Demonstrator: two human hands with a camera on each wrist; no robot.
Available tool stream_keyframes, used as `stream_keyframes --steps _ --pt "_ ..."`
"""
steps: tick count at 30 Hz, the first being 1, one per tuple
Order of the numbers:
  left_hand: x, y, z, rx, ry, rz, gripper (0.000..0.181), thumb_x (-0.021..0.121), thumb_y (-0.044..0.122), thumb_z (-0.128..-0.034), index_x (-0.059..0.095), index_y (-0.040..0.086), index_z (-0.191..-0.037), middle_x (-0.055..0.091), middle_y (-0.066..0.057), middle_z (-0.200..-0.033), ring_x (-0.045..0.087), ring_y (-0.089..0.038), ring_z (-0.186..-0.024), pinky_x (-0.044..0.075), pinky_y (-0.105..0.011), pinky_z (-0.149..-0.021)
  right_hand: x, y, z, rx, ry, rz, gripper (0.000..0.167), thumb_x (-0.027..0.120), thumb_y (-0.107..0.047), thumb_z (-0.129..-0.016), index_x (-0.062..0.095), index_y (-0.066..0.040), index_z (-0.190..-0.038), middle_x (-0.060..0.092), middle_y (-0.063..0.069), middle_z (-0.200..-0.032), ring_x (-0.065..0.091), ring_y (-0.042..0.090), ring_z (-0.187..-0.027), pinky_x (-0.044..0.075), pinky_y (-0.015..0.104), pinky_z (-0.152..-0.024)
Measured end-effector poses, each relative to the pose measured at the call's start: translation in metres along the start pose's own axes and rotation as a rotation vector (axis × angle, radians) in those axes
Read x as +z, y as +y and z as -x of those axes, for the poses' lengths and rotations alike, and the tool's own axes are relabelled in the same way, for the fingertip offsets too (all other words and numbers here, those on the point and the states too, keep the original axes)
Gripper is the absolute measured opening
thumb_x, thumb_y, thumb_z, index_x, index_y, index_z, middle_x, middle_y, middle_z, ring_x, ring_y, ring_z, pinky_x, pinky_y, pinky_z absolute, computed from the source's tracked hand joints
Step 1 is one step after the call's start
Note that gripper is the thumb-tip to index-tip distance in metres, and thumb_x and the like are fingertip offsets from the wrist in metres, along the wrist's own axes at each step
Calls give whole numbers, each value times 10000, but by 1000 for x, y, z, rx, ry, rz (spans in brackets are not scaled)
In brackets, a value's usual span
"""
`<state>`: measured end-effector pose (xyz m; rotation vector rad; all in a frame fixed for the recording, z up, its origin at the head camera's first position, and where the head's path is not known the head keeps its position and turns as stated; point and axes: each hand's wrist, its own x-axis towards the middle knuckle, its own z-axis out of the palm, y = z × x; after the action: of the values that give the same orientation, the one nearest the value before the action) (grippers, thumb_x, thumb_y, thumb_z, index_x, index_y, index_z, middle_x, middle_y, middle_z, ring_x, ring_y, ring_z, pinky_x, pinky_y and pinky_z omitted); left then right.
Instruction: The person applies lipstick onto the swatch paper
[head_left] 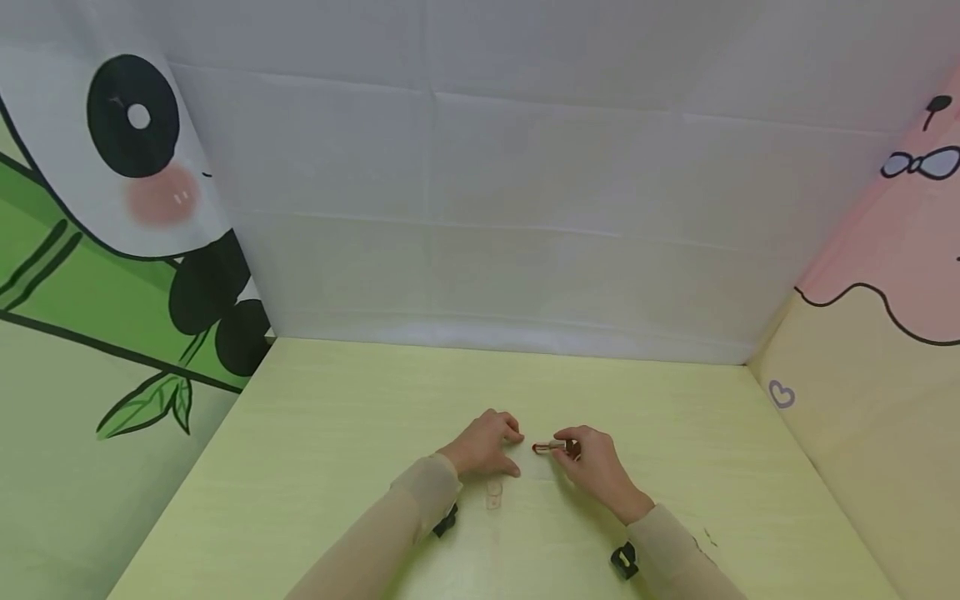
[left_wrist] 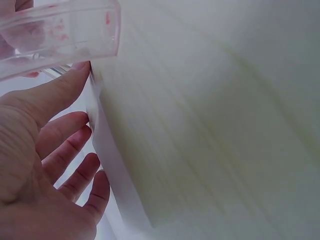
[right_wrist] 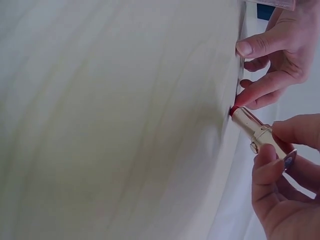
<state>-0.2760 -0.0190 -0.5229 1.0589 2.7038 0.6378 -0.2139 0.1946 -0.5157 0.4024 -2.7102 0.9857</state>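
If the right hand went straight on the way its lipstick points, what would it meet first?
Probably the left hand, across a small gap in the head view: the lipstick in the right hand aims towards it, though depth is unclear.

Items I logged on my feed: lipstick point(head_left: 548, 447), was in right hand point(head_left: 598, 468), right of left hand point(head_left: 482, 446); container point(head_left: 493, 495), stood nearer on table point(head_left: 360, 392); wall point(head_left: 510, 275), rose behind.
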Motion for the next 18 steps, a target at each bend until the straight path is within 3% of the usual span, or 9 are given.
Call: stream_keyframes --steps 9,18 --pt "-2 0 2 23 14 -14 565 848 355 -712 691 69 -1172 568 22 -1135 465 -169 -1012 409 -271 -877 0 -1 0 -8 -19 -12 167 729 -37 -792 726 -3 -956 593 -65 -741 539 66 -636 465 241 -563" --pt "-4 3 2 6 1 -10 566 854 346 -707 691 67 -1171 572 20 -1134 468 -173 -1016 410 -272 -882 -1 -8 3 11 -34 -2 123 675 -38 -787 727 -39 -898 560 -85 -711 485 71 -608 434 245 -548"
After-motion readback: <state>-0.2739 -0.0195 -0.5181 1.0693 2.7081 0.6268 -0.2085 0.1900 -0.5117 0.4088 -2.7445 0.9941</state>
